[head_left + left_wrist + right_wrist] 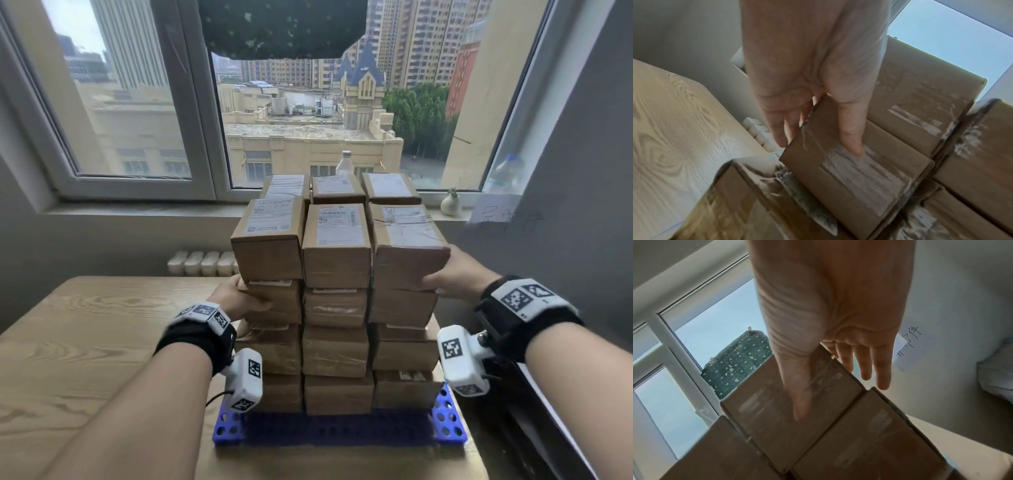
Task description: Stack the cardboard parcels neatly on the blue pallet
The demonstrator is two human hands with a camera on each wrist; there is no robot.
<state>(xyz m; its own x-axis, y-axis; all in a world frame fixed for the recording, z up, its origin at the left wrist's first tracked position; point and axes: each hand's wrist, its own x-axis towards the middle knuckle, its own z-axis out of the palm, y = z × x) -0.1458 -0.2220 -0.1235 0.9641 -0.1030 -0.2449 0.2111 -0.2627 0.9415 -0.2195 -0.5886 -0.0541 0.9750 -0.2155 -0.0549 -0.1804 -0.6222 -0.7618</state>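
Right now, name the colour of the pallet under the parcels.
The pallet is blue with round holes; best seen in head view.

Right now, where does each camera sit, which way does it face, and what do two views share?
Head: head-worn, facing forward-down at the parcel stack on the blue pallet; both forearms show.
Left wrist: along the left hand to the stack's left corner.
Right wrist: along the right hand, up toward the window.
Head and right wrist share the patterned cloth.

A plain upper-floor city room, home or small office — a wide window [137, 102] faces towers and rooftops, a white radiator [202, 263] sits under its sill, a small vase [450, 205] stands there, a wood-grain desk [85, 342] in front.
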